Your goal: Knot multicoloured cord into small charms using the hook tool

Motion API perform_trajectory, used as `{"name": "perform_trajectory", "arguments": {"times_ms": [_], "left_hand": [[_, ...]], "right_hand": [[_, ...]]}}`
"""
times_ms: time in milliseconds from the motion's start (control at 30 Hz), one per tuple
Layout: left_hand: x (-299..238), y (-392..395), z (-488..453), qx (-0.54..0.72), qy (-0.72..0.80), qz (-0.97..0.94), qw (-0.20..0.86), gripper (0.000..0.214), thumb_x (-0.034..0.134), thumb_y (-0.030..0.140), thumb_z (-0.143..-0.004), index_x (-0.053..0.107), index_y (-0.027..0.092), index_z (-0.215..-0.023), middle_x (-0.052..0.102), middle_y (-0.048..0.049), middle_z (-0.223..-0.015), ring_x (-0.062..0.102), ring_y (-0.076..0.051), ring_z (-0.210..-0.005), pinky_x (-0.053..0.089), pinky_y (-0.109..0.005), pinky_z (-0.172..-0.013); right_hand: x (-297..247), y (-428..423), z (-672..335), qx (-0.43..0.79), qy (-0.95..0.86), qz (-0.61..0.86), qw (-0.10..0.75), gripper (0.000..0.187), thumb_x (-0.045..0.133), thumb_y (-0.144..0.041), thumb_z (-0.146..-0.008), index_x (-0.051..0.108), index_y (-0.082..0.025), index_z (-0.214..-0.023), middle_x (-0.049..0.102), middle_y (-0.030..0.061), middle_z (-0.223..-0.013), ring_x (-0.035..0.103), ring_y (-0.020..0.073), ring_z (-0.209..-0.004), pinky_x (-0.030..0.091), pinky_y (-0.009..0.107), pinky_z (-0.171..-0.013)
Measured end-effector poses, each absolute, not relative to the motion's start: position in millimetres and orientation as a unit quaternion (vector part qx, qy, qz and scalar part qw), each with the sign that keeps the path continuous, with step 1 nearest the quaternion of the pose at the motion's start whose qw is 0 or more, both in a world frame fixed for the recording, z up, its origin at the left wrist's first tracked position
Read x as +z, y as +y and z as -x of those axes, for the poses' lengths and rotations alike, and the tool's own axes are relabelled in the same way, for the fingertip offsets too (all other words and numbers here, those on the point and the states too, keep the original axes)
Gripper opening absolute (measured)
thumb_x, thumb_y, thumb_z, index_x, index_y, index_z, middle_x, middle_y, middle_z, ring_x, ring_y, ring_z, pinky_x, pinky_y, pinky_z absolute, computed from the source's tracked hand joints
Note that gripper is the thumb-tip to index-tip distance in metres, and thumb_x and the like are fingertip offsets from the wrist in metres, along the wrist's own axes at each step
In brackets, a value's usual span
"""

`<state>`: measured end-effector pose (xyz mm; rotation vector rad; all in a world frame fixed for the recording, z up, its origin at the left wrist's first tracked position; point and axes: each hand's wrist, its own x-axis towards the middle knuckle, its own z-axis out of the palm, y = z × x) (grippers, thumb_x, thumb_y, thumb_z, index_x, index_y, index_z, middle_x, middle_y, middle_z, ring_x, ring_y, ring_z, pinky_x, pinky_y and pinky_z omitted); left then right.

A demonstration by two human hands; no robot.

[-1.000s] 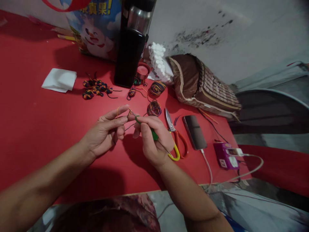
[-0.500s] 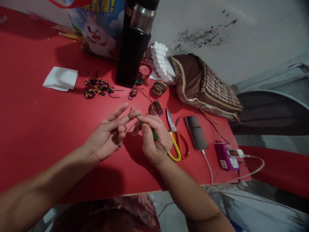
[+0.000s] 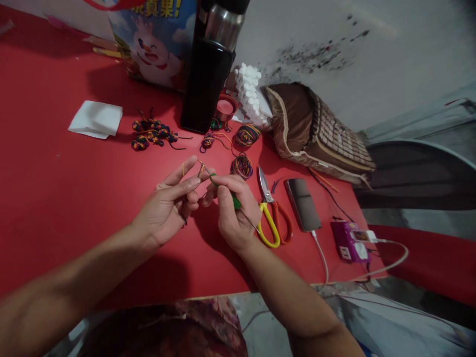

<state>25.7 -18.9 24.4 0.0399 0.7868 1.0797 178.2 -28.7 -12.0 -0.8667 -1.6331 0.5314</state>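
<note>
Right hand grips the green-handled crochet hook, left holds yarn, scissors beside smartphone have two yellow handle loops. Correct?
No: in the head view, the scissors beside the smartphone have one yellow handle loop and one red. The right hand does grip the crochet hook; the left hand holds yarn.

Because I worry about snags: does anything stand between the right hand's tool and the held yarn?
Nothing visible: the green-handled tool in the right hand reaches the yarn in the left hand.

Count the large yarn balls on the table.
2: the farther ball near the brown padded item, and the nearer ball beyond the right hand. More may be hidden behind the black object.
</note>
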Motion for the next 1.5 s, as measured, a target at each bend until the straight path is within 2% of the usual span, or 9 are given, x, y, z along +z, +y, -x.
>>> {"name": "perform_trajectory", "arguments": {"times_ms": [167,333,467,667,733,900,1133,1333,1500], "left_hand": [[21,-19,-25,0.510,0.354,-0.035,0.783,0.040,0.066,-0.006,-0.090,0.078,0.021,-0.118,0.084,-0.0031,-0.091,0.064,-0.003,-0.048,0.056,-0.010,-0.051],[23,-18,-24,0.506,0.358,-0.011,0.784,0.041,0.063,-0.007,-0.091,0.076,0.021,-0.117,0.082,-0.0004,-0.085,0.064,-0.003,-0.047,0.054,-0.009,-0.049],[24,-18,-23,0.508,0.362,-0.011,0.782,0.042,0.063,-0.007,-0.091,0.075,0.021,-0.121,0.082,-0.0013,-0.087,0.064,-0.002,-0.046,0.054,-0.008,-0.048],[28,-15,-20,0.500,0.367,-0.023,0.784,0.042,0.062,-0.007,-0.091,0.076,0.021,-0.119,0.083,-0.0016,-0.087,0.062,-0.002,-0.046,0.053,-0.007,-0.048],[29,-12,-17,0.493,0.375,-0.034,0.785,0.039,0.064,-0.008,-0.089,0.077,0.019,-0.114,0.083,-0.0022,-0.086,0.062,-0.002,-0.045,0.052,-0.008,-0.046],[30,-4,-7,0.486,0.381,-0.098,0.780,0.029,0.065,-0.008,-0.085,0.079,0.013,-0.100,0.083,-0.0071,-0.086,0.064,-0.006,-0.045,0.054,-0.013,-0.045],[35,-1,4,0.476,0.360,-0.180,0.782,0.033,0.064,-0.007,-0.082,0.081,0.010,-0.106,0.084,-0.0109,-0.087,0.065,-0.008,-0.043,0.057,-0.016,-0.047],[36,0,9,0.462,0.350,-0.195,0.791,0.033,0.064,-0.006,-0.083,0.082,0.010,-0.106,0.084,-0.0121,-0.087,0.067,-0.010,-0.045,0.060,-0.019,-0.049],[41,0,11,0.450,0.344,-0.196,0.801,0.033,0.061,-0.008,-0.082,0.083,0.006,-0.103,0.082,-0.0126,-0.077,0.064,-0.009,-0.043,0.053,-0.014,-0.045]], "right_hand": [[-13,-29,-177,0.222,-0.698,0.376,0.567,0.026,0.051,-0.016,-0.107,0.068,-0.027,-0.124,0.075,0.0018,-0.094,0.072,0.0150,-0.075,0.059,0.039,-0.080],[-11,-27,-178,0.204,-0.716,0.373,0.553,0.024,0.052,-0.016,-0.107,0.068,-0.025,-0.122,0.074,0.0005,-0.085,0.073,0.0165,-0.080,0.059,0.039,-0.083],[-11,-26,-179,0.200,-0.722,0.375,0.546,0.023,0.051,-0.019,-0.108,0.068,-0.025,-0.122,0.073,-0.0006,-0.082,0.073,0.0162,-0.078,0.060,0.039,-0.083],[-12,-29,-180,0.269,-0.687,0.388,0.552,0.027,0.053,-0.026,-0.109,0.068,-0.028,-0.132,0.077,0.0051,-0.109,0.073,0.0123,-0.070,0.064,0.035,-0.074],[-12,-28,-181,0.289,-0.670,0.394,0.559,0.026,0.055,-0.029,-0.108,0.070,-0.028,-0.130,0.077,0.0042,-0.104,0.074,0.0129,-0.070,0.066,0.035,-0.075],[-9,-24,-186,0.360,-0.620,0.400,0.572,0.025,0.061,-0.039,-0.106,0.072,-0.024,-0.123,0.078,0.0037,-0.095,0.074,0.0133,-0.063,0.068,0.033,-0.062],[-9,-17,-195,0.421,-0.600,0.352,0.582,0.022,0.064,-0.036,-0.105,0.075,-0.029,-0.122,0.078,0.0020,-0.094,0.074,0.0128,-0.063,0.066,0.029,-0.057],[-6,-16,-199,0.423,-0.601,0.355,0.578,0.024,0.066,-0.041,-0.103,0.078,-0.028,-0.119,0.079,0.0028,-0.092,0.069,0.0111,-0.057,0.061,0.026,-0.049],[-1,-15,-203,0.428,-0.622,0.308,0.579,0.021,0.066,-0.032,-0.103,0.080,-0.029,-0.119,0.076,0.0018,-0.092,0.070,0.0099,-0.059,0.060,0.025,-0.053]]}}
